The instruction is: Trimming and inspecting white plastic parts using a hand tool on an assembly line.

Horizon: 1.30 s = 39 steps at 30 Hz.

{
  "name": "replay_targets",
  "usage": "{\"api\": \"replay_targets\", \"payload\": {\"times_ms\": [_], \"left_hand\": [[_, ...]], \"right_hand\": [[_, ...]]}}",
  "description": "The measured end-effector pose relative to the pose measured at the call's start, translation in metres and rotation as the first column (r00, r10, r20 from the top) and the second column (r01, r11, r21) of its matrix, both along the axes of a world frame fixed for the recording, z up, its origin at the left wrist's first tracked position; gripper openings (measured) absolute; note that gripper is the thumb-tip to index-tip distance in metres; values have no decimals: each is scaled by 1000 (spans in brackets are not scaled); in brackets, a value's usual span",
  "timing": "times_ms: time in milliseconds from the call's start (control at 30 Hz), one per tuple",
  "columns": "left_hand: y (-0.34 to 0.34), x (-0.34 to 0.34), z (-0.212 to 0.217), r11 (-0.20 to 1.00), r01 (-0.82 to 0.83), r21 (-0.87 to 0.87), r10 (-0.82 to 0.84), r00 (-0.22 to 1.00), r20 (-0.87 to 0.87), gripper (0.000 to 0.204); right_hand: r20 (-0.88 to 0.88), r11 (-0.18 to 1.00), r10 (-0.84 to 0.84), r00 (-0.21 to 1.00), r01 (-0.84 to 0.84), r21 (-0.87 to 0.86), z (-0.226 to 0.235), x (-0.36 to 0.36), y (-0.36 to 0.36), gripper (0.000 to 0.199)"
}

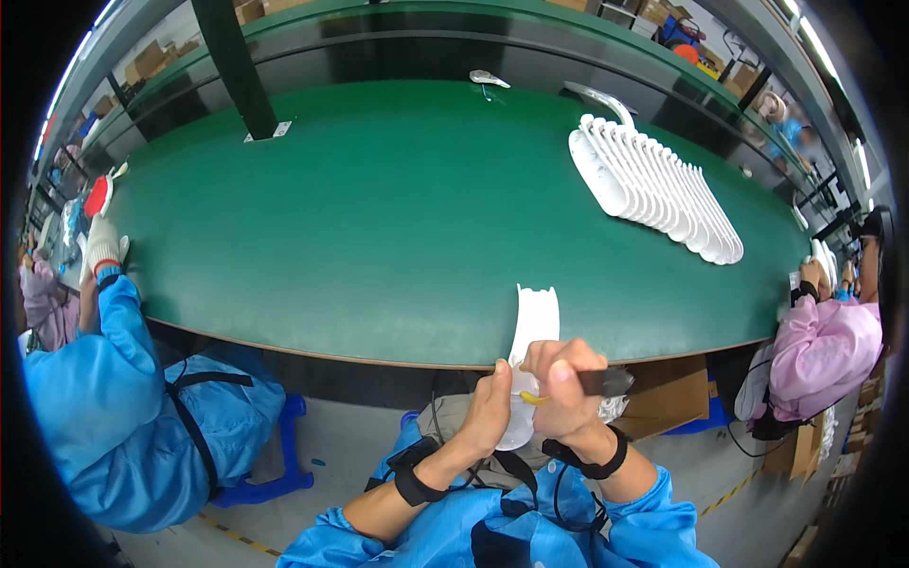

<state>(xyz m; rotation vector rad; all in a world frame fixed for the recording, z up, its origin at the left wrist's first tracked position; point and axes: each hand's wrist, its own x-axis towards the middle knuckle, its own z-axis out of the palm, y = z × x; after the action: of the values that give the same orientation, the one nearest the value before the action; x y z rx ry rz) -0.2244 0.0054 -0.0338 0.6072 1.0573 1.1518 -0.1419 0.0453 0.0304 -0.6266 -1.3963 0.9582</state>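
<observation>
Green table [331, 227], dark post [235, 71], lined-up white parts [658, 185] beyond 2 hands [489, 411]

We take this for a factory workshop. We see a long green workbench [360, 218] with a row of identical white pieces [653, 189] on it, a seated worker in a blue smock [85, 417] on our left and one in pink [824, 360] on our right. Cardboard boxes [147, 61], strip lights [818, 47] and striped floor tape [237, 537] also show it to us.
</observation>
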Motion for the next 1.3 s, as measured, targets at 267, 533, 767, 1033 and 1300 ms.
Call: {"api": "replay_targets", "payload": {"times_ms": [267, 533, 767, 1033, 1300], "left_hand": [[1, 7, 17, 995, 73, 69, -81, 990, 112, 61], [1, 9, 18, 995, 20, 95, -21, 1000, 10, 63], [0, 7, 17, 997, 21, 78, -11, 992, -127, 62], [-2, 5, 21, 992, 73, 101, -52, 978, -202, 63], [-3, 2, 22, 987, 83, 139, -27, 930, -367, 62]], "right_hand": [[-412, 968, -75, 908, -33, -249, 12, 17, 4, 26], [-137, 985, -122, 983, 103, -137, 14, 11, 9, 27], [-380, 986, 42, 924, -99, -131, 12, 12, 4, 27], [-370, 981, 47, 928, -113, -159, 14, 13, 4, 27], [-305, 986, 42, 952, -90, -143, 12, 13, 2, 28]]}}
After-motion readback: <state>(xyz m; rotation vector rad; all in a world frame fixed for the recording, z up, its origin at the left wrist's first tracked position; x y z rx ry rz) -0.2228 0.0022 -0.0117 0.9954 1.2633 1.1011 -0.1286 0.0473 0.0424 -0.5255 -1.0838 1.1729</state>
